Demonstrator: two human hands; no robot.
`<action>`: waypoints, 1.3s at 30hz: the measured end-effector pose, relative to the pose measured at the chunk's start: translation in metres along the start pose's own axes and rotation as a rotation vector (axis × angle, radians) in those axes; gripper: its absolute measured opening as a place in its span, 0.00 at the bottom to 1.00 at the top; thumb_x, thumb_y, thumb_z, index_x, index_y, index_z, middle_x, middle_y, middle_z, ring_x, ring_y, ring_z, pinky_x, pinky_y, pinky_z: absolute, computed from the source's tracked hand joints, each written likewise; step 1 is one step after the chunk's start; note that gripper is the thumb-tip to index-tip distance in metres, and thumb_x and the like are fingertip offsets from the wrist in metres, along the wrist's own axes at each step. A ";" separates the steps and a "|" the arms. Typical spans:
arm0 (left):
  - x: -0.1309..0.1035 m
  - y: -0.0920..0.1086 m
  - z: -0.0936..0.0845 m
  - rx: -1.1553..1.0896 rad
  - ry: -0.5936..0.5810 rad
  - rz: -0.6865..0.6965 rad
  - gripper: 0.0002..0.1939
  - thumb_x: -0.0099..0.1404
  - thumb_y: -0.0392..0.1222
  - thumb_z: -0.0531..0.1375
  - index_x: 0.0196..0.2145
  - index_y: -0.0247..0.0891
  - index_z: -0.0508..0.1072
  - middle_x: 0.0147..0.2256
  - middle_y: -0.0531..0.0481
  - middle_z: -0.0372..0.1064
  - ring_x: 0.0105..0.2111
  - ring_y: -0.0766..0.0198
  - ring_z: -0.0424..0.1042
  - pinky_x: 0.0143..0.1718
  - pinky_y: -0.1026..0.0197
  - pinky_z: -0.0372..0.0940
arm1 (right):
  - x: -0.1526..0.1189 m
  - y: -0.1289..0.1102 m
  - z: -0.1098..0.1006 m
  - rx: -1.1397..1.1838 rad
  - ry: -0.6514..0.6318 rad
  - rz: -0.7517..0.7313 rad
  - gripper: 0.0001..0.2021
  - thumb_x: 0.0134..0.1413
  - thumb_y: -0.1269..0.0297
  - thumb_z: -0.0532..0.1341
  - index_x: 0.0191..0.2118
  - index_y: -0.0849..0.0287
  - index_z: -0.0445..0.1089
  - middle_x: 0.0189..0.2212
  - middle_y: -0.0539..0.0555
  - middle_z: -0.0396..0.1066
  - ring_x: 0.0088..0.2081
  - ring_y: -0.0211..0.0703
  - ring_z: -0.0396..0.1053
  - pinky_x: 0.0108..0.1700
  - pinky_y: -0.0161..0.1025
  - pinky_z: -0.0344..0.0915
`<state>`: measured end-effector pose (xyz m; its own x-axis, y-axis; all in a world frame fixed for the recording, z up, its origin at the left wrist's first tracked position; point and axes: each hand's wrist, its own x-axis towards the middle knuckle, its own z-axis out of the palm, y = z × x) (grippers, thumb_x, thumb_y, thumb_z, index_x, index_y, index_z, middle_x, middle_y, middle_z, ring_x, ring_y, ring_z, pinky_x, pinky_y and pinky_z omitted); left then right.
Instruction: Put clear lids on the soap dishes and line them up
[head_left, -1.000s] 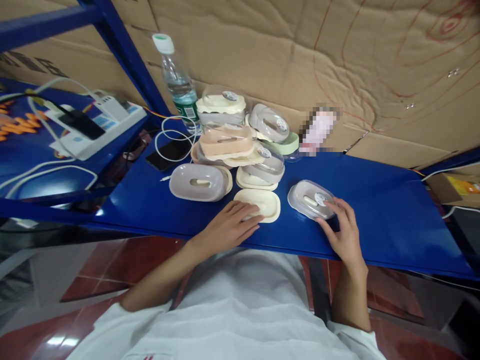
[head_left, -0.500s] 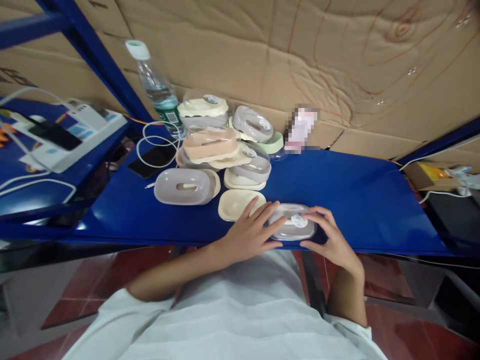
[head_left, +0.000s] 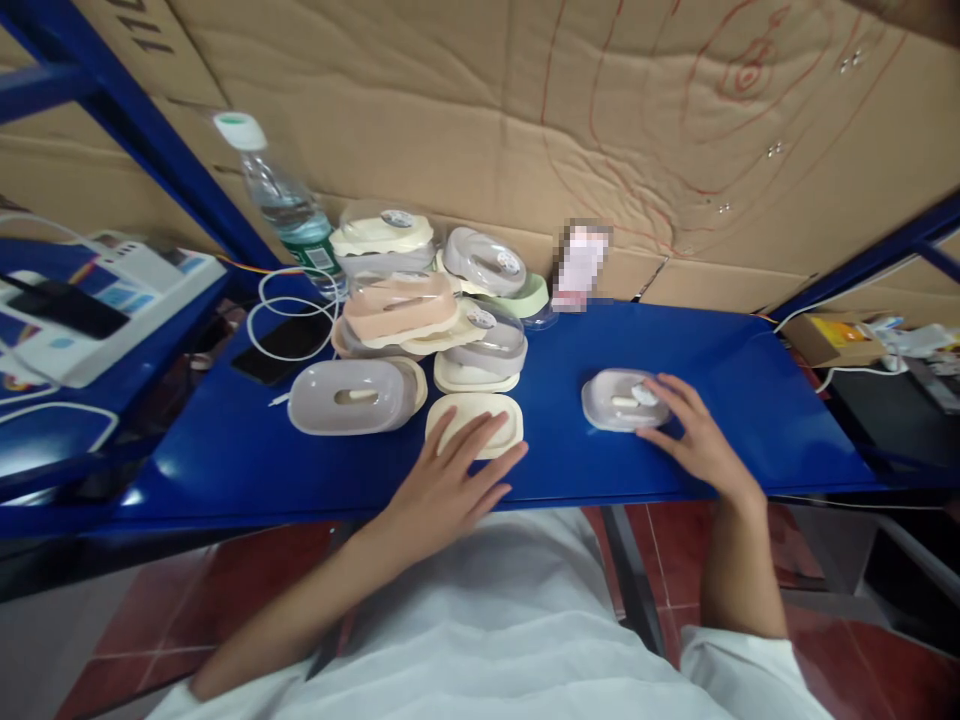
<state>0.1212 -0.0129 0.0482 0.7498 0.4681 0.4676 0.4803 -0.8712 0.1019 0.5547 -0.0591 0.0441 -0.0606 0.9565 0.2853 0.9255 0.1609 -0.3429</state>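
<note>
We log left hand (head_left: pixel 450 490) splayed over the cream dish (head_left: pixel 472 405), right hand (head_left: pixel 709 450) at the grey case (head_left: pixel 609 400) rightward on the counter (head_left: pixel 562 465), whether gripping we cannot tell; a forward shove could topple the stacked containers (head_left: pixel 397 305) behind.

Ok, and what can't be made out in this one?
Pixelated item: head view, its identity hidden by the mosaic.
Cream tray: head view, partly covered by the left hand; firm contact or hovering is unclear.
Round label on the grey container by the right hand: head view, print too small and blurred.
Left sleeve: head view, cut off by the bottom edge.
</note>
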 end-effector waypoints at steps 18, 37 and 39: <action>-0.031 -0.022 -0.003 -0.017 0.072 -0.112 0.14 0.79 0.39 0.60 0.59 0.41 0.75 0.62 0.40 0.74 0.60 0.52 0.75 0.67 0.43 0.65 | 0.046 -0.120 0.025 0.047 -0.169 -0.346 0.19 0.77 0.57 0.58 0.67 0.46 0.72 0.70 0.56 0.69 0.71 0.56 0.66 0.71 0.61 0.66; -0.104 -0.097 -0.026 0.222 0.226 -0.455 0.14 0.78 0.42 0.60 0.59 0.42 0.75 0.63 0.37 0.71 0.65 0.45 0.70 0.67 0.37 0.64 | 0.027 -0.153 0.071 0.090 -0.276 -0.475 0.22 0.75 0.59 0.61 0.70 0.45 0.67 0.71 0.57 0.67 0.73 0.58 0.63 0.71 0.65 0.67; -0.103 -0.095 -0.029 0.208 0.256 -0.437 0.14 0.79 0.40 0.60 0.59 0.42 0.76 0.62 0.39 0.74 0.64 0.47 0.72 0.65 0.40 0.66 | 0.026 -0.150 0.075 0.101 -0.267 -0.449 0.22 0.75 0.58 0.61 0.70 0.45 0.67 0.71 0.56 0.66 0.73 0.58 0.62 0.71 0.65 0.67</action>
<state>-0.0152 0.0176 0.0153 0.3382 0.7063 0.6219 0.8217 -0.5437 0.1705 0.3868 -0.0404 0.0360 -0.5476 0.8147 0.1907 0.7469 0.5787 -0.3274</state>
